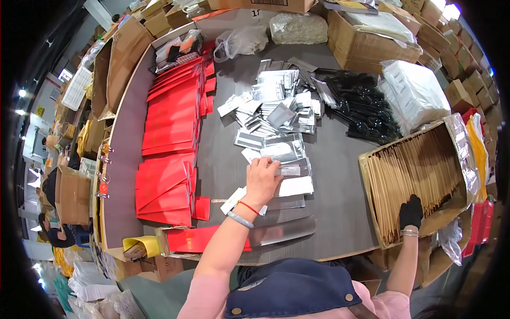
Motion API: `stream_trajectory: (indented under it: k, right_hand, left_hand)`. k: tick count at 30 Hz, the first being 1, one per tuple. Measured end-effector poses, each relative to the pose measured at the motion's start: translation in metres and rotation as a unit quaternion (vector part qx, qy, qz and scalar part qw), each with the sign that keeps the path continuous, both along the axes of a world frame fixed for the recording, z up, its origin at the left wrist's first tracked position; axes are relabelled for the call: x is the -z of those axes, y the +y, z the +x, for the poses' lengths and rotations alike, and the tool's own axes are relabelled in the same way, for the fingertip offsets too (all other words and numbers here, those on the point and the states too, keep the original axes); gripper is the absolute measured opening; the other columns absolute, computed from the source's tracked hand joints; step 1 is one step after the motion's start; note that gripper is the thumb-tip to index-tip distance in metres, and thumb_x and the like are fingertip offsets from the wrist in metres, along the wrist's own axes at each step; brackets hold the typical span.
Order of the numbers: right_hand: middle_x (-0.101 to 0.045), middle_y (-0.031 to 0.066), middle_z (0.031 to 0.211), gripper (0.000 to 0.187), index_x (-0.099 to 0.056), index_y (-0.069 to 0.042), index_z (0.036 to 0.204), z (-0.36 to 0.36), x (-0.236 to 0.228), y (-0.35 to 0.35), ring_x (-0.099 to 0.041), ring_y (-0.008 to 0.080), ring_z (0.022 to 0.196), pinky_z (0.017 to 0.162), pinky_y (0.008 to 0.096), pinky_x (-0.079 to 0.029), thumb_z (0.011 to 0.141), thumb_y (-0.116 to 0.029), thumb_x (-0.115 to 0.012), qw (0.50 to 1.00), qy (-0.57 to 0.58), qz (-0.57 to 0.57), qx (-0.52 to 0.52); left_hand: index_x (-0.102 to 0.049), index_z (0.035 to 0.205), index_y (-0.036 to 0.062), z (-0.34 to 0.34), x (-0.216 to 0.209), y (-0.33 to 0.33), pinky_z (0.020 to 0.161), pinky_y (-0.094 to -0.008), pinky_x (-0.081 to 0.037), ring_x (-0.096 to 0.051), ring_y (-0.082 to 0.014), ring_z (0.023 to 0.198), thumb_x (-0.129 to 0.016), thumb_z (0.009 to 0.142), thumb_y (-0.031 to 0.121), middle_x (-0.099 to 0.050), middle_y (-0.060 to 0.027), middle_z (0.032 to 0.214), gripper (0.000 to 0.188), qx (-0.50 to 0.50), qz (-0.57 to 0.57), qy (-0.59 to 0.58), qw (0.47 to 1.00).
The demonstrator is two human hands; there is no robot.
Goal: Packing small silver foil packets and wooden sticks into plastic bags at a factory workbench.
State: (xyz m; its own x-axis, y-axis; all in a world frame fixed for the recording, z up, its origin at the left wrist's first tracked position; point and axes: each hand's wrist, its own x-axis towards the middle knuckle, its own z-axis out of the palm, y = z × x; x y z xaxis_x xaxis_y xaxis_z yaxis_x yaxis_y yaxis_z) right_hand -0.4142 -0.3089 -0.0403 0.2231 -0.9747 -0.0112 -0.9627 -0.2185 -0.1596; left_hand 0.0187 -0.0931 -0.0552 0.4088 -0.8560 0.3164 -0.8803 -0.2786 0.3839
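Note:
My left hand (pixel 263 179), bare, with a red cord and a pale bangle at the wrist, reaches over the middle of the table. Its bent fingers close on the edge of a small clear packet (pixel 290 170) at the near end of a loose heap of silvery and white packets (pixel 279 114). On the right, my right hand (pixel 410 212) wears a black glove and reaches into an open cardboard box (pixel 378 226). Its fingers are closed among slim brown strips (pixel 414 170) packed upright in rows; the fingertips are partly hidden.
Red envelopes (pixel 172 125) lie in overlapping stacks along the left. A red piece (pixel 204 239) with a clear sleeve (pixel 284 229) rests by the near edge. Behind the box are glossy black items (pixel 361 98) and a white wrapped bundle (pixel 417 93). Cartons (pixel 366 42) stand at the back.

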Motion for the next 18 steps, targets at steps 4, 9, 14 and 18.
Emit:
stream_trajectory:
  k: [4, 9, 14, 18]
  right_hand:
    - [-0.056, 0.0164, 0.099, 0.018, -0.052, 0.000, 0.100, 0.013, 0.002, 0.002, -0.057, 0.0385, 0.089, 0.083, 0.0453, -0.048, 0.084, -0.005, -0.057, 0.995, 0.086, -0.054, -0.011]
    - [-0.057, 0.0212, 0.119, 0.037, -0.049, 0.001, 0.125, 0.003, 0.004, -0.011, -0.057, 0.0396, 0.108, 0.092, 0.0471, -0.047, 0.092, -0.013, -0.050, 0.991, 0.119, 0.001, 0.062]
    - [-0.048, 0.0209, 0.140, 0.043, -0.042, 0.004, 0.138, -0.027, 0.005, -0.009, -0.048, 0.0344, 0.127, 0.107, 0.0394, -0.037, 0.102, -0.020, -0.040, 0.971, -0.214, -0.049, 0.100]
    - [-0.053, 0.0215, 0.134, 0.043, -0.048, 0.008, 0.131, 0.046, -0.017, 0.037, -0.050, 0.0315, 0.125, 0.106, 0.0369, -0.037, 0.102, -0.023, -0.045, 0.946, -0.321, -0.032, -0.019]
  left_hand:
    - [-0.066, 0.097, 0.0137, -0.001, 0.002, 0.000, 0.081, -0.0398, -0.042, -0.056, -0.0246, 0.093, -0.076, 0.069, 0.015, -0.061, -0.0037, 0.095, 0.030, 0.007, -0.043, -0.032, 0.999]
    - [-0.066, 0.089, 0.0048, -0.014, -0.042, 0.031, 0.071, -0.0361, -0.047, -0.063, -0.0241, 0.072, -0.073, 0.075, 0.016, -0.066, -0.0095, 0.078, 0.019, 0.025, 0.007, 0.184, 0.983]
    - [-0.068, 0.096, 0.0008, -0.027, -0.047, 0.088, 0.067, -0.0324, -0.052, -0.067, -0.0243, 0.073, -0.071, 0.081, 0.020, -0.069, -0.0137, 0.082, 0.024, -0.001, 0.083, 0.428, 0.900]
    - [-0.070, 0.100, 0.0025, -0.027, -0.028, 0.068, 0.067, -0.0288, -0.052, -0.067, -0.0165, 0.072, -0.074, 0.079, 0.016, -0.071, -0.0119, 0.081, 0.025, -0.052, 0.078, 0.387, 0.917]
